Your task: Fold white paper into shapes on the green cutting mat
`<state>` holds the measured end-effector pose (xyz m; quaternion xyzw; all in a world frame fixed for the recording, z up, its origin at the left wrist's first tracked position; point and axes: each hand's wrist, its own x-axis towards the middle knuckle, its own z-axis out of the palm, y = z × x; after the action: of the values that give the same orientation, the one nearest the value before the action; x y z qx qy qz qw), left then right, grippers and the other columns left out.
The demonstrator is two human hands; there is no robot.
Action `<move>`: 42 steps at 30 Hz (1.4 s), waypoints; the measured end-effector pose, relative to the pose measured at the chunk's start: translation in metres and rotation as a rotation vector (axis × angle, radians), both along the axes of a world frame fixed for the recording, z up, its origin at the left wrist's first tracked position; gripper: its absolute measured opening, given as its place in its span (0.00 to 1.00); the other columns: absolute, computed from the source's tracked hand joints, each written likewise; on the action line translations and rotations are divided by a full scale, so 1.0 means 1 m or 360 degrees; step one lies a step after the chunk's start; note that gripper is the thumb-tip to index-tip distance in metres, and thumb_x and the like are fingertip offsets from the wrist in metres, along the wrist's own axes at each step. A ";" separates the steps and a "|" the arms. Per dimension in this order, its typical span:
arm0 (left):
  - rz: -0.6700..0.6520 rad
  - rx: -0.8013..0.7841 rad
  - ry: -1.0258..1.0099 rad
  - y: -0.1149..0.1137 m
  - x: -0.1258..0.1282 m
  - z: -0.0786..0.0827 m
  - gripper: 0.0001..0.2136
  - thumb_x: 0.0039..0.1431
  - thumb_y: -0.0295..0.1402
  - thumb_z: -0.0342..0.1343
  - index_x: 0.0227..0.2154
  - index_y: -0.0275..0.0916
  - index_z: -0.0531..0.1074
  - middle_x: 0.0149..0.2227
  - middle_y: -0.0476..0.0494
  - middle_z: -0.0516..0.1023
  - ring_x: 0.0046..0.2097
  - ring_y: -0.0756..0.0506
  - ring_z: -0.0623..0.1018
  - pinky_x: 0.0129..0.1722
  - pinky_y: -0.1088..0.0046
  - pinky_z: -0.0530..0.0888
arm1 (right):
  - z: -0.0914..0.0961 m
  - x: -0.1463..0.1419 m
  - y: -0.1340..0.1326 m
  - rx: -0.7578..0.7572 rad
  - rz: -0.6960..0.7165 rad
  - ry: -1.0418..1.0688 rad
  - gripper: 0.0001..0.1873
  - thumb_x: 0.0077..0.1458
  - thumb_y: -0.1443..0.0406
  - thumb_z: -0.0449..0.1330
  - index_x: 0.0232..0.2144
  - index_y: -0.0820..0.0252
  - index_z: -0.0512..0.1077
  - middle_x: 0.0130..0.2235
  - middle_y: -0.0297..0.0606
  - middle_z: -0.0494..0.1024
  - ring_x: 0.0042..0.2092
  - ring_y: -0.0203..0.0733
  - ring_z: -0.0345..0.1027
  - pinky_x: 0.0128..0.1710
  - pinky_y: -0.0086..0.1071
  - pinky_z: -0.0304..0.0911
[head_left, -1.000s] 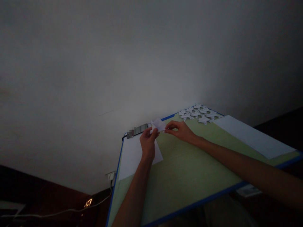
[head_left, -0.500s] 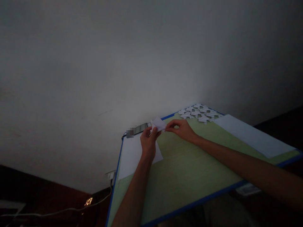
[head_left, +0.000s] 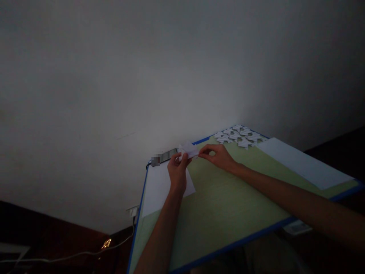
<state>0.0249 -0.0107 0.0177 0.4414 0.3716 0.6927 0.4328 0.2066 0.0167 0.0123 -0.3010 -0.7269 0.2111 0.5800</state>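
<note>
A small folded white paper piece (head_left: pixel 189 149) is held above the green table (head_left: pixel 228 213) near its far edge. My left hand (head_left: pixel 177 173) pinches its left end with closed fingers. My right hand (head_left: pixel 219 156) pinches its right end with thumb and forefinger. Below my left hand a white sheet of paper (head_left: pixel 159 186) lies flat on the table.
A heap of several folded white paper pieces (head_left: pixel 238 136) lies at the far right corner. A long white sheet (head_left: pixel 305 163) lies along the right side. A dark phone (head_left: pixel 167 156) rests at the far edge by the wall. A cable (head_left: pixel 85 253) runs at lower left.
Both hands keep hold of the paper piece and have barely shifted; the piece looks slightly flatter and lower than before.
</note>
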 end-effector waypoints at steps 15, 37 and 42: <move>0.0013 0.0018 0.0050 -0.002 0.002 0.001 0.20 0.46 0.40 0.73 0.36 0.35 0.73 0.34 0.44 0.82 0.34 0.48 0.82 0.40 0.70 0.80 | -0.003 0.001 0.003 0.0166 -0.0179 -0.0046 0.07 0.56 0.60 0.68 0.31 0.58 0.80 0.31 0.37 0.83 0.31 0.40 0.77 0.34 0.32 0.71; 0.0038 -0.0022 -0.0021 -0.003 0.002 0.005 0.22 0.44 0.42 0.73 0.37 0.35 0.72 0.34 0.43 0.81 0.33 0.48 0.82 0.40 0.67 0.80 | -0.005 -0.004 0.006 -0.0349 0.0252 0.0353 0.23 0.46 0.57 0.73 0.45 0.56 0.75 0.34 0.36 0.83 0.36 0.42 0.78 0.41 0.37 0.74; 0.0037 0.0018 0.0027 -0.004 0.002 0.004 0.22 0.46 0.42 0.72 0.38 0.35 0.72 0.35 0.43 0.81 0.34 0.47 0.83 0.42 0.67 0.80 | -0.005 -0.007 0.005 -0.0374 0.0268 0.0294 0.18 0.46 0.52 0.72 0.33 0.58 0.78 0.34 0.38 0.83 0.34 0.41 0.77 0.38 0.35 0.72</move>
<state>0.0267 -0.0146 0.0220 0.4453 0.3766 0.6959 0.4191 0.1995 0.0215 0.0072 -0.2842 -0.6635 0.3693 0.5854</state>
